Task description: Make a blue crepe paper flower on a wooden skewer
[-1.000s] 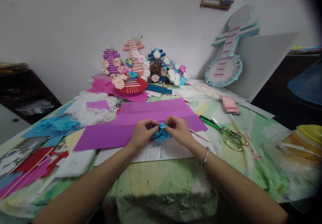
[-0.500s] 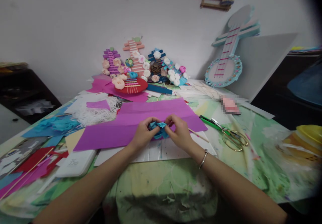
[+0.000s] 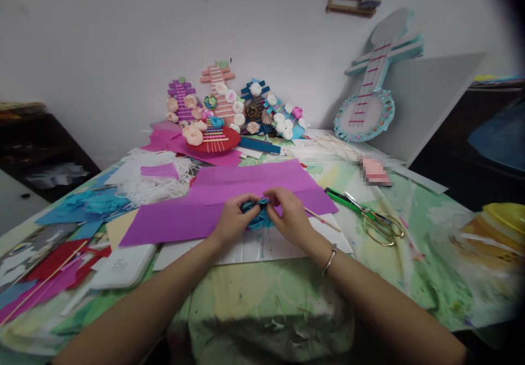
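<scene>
Between my two hands is a small crumpled piece of blue paper point(image 3: 261, 220), held over the white board point(image 3: 262, 247) and the near edge of the purple paper point(image 3: 246, 182). My left hand point(image 3: 238, 217) grips its left side with curled fingers. On its upper right side, the thumb and forefinger of my right hand point(image 3: 287, 212) pinch it. A thin stick point(image 3: 323, 219) lies just right of my right hand. My fingers cover part of the blue paper.
Gold-handled scissors point(image 3: 381, 227) and a green cutter point(image 3: 342, 200) lie to the right, near a yellow-lidded container point(image 3: 498, 228). Left are blue scraps point(image 3: 94, 201), white shreds point(image 3: 158, 182) and a white power bank point(image 3: 123, 266). Flower-decorated instrument models point(image 3: 213, 138) stand at the back.
My right fingertips have moved slightly left, closer to my left hand. The blue paper's raised tip looks smaller and more gathered between the fingers.
</scene>
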Demonstrator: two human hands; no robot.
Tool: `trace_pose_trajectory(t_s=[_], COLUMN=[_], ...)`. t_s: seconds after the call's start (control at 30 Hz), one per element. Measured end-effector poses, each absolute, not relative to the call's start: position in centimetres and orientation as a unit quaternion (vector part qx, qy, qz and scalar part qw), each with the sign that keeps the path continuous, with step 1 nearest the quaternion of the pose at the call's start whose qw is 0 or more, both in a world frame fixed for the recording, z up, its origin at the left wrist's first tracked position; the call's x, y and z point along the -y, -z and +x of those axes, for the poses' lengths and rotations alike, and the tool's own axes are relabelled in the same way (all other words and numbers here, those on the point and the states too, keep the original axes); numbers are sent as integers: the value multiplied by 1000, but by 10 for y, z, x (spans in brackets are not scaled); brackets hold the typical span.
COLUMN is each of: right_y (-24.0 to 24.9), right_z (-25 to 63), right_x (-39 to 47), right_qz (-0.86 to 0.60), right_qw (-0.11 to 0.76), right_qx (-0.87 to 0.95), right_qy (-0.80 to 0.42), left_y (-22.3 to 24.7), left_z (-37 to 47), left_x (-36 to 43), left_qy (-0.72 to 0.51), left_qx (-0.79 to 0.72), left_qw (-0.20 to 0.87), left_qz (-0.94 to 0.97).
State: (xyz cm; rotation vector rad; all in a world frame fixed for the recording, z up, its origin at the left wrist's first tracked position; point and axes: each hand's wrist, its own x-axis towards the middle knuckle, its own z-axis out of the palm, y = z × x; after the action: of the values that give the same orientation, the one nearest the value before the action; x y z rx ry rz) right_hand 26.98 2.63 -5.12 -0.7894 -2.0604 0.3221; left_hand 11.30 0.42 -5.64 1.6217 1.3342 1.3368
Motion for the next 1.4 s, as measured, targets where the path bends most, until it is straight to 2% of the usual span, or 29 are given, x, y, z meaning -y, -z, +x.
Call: trace_pose_trajectory(t_s=[0.13,0.37,0.7,1.03,1.23,1.4], right_y=[50,50,54,52,45,46], right_z=[270,270,268,269,271,270], right_x=[-23,-25,-23,-22,-20,-26], right_qz=[-297,-327,-327,-339,-310,-319], right_qw=[447,440,410,407,465,422], right_qx=[832,821,846,845,817,826], right_qy=[-140,-157,-96,-74,-143,-194], left_y=[54,50,56,58,50,48], left_z=[113,114,113,116,115,115], left_x=[-4,3,3,4,4,5], left_qy=[-512,-478,-439,-427,-460,-476], left_qx=[-518,-535,-504,-500,-541,-536], left_qw=[311,133,36,25,79,117], left_qz=[610,684,743,753,700,688])
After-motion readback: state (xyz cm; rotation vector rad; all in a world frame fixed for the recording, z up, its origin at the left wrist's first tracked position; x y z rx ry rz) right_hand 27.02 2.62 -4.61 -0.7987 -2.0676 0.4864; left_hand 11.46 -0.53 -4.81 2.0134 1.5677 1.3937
